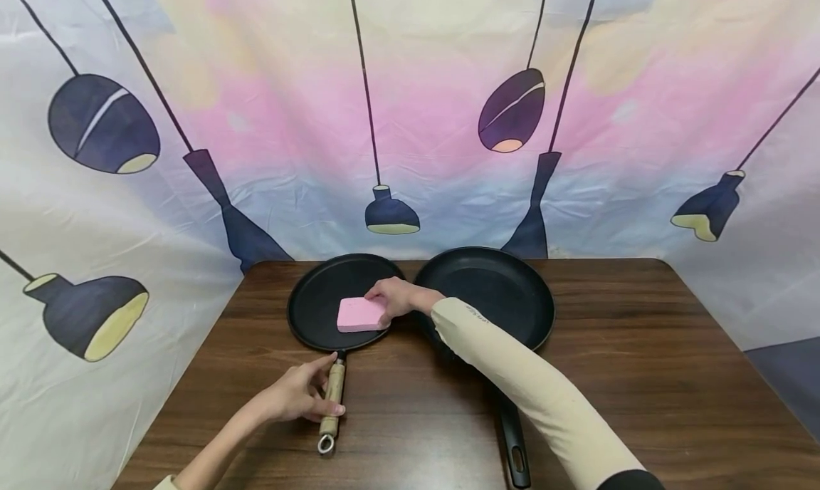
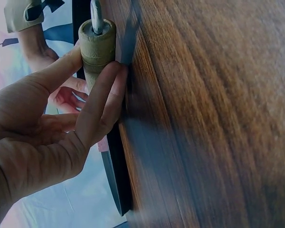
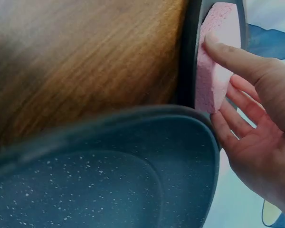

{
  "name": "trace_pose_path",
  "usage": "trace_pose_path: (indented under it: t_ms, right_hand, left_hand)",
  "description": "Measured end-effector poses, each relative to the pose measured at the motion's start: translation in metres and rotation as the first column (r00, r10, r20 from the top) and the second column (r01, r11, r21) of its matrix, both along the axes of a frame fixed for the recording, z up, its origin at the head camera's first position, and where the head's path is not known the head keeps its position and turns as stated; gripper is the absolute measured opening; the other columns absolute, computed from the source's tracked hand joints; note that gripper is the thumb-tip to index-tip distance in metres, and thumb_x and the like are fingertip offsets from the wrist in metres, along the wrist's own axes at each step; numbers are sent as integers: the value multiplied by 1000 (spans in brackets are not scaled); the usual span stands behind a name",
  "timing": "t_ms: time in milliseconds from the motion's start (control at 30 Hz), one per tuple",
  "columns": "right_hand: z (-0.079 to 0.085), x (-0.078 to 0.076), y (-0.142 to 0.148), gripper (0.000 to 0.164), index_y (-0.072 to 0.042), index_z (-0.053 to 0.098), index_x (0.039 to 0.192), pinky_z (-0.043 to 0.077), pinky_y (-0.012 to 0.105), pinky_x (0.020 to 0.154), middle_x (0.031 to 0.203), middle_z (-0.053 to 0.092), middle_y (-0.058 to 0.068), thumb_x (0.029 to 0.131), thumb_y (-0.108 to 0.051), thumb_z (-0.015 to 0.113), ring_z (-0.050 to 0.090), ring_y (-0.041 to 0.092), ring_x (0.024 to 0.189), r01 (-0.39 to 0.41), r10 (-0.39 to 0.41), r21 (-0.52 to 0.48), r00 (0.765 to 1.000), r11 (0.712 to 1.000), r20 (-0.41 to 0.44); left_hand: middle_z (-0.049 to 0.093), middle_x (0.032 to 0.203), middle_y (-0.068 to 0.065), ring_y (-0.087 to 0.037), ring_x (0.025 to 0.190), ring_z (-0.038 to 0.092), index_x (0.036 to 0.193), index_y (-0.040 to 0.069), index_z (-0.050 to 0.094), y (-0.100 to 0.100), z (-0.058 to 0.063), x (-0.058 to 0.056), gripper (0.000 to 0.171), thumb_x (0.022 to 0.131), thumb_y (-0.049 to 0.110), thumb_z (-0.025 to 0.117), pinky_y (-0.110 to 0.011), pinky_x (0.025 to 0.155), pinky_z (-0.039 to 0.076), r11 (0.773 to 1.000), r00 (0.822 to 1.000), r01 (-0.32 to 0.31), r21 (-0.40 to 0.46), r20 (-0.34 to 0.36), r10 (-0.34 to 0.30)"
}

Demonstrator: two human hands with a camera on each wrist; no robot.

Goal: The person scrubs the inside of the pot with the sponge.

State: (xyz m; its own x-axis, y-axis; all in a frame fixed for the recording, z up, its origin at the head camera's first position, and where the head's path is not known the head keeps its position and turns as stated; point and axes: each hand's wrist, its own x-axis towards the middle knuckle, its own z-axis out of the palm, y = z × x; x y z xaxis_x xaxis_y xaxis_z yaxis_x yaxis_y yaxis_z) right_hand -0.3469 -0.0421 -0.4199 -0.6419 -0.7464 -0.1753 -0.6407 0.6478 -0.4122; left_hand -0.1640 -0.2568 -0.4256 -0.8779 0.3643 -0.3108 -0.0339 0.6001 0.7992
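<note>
A pink sponge point(image 1: 359, 314) lies on the flat black griddle pan point(image 1: 320, 290) at the left of the table. My right hand point(image 1: 397, 298) grips the sponge's right end; in the right wrist view the thumb presses one side of the sponge point(image 3: 221, 57) and the fingers lie along the other. With my left hand point(image 1: 297, 390) I hold the pan's wooden handle point(image 1: 333, 394), which points toward me and ends in a metal ring. Thumb and fingers pinch this handle point(image 2: 97, 50) from both sides in the left wrist view.
A deeper black frying pan point(image 1: 493, 290) stands just right of the griddle pan, its black handle point(image 1: 512, 440) pointing toward me. My right forearm passes over it. Both pans sit on a brown wooden table point(image 1: 640, 376), with a painted cloth point(image 1: 435, 120) hanging behind.
</note>
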Motion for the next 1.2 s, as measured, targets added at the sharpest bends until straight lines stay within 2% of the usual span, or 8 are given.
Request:
trace_pose_path:
  t_ms: [100,267,433,633,767,967,1200]
  right_hand:
    - [-1,2,-1,63,-9,59,143,42,34,118,147,57,10,87,-20,84,54,22,129,8,-8,-7,1000,1000,4]
    - [-2,9,-8,66,-11,60,143,42,32,117,146,58,8,85,-29,86,54,20,130,19,-17,31,999,999,-51]
    - [-3,15,-13,68,-13,59,144,43,31,116,145,58,7,85,-34,85,54,20,130,16,-8,78,994,997,-107]
    - [-4,19,-15,67,-14,59,144,45,28,114,142,59,6,86,-34,84,55,19,124,27,-12,107,990,994,-140]
    - [-4,22,-16,67,-14,61,142,45,27,113,139,61,5,84,-35,86,55,18,121,48,-32,103,988,994,-152]
    - [-4,24,-19,62,-14,63,137,47,27,111,135,62,4,83,-36,86,57,17,117,55,-31,121,981,991,-192]
    - [-5,24,-19,63,-19,65,139,46,27,112,137,62,3,82,-34,87,57,16,120,101,-83,103,984,990,-160]
  left_hand:
    - [55,100,-12,-15,71,64,154,-16,24,1,-1,0,104,79,16,90,-31,62,63,1000,1000,4,3,-5,-4]
    - [55,99,-12,-16,71,63,153,-17,24,1,-3,-1,104,79,17,90,-31,62,63,1000,1000,14,23,-16,-14]
    - [56,98,-11,-16,73,64,154,-16,22,-2,-7,1,106,80,18,90,-33,65,64,997,1000,-7,81,4,7]
    - [61,99,-10,-12,75,65,159,-8,15,-7,-15,10,101,88,19,83,-37,70,64,977,993,-82,196,97,63]
    - [63,93,-8,-14,75,67,161,-4,12,-7,-15,15,97,93,20,78,-39,71,64,970,986,-114,216,142,84]
    - [64,82,-1,-11,74,64,162,0,10,-7,-17,16,96,95,21,75,-32,68,63,955,976,-139,264,201,86]
    - [67,86,-1,-10,74,65,164,8,11,-7,-20,15,95,95,21,75,-28,66,62,936,950,-207,284,285,124]
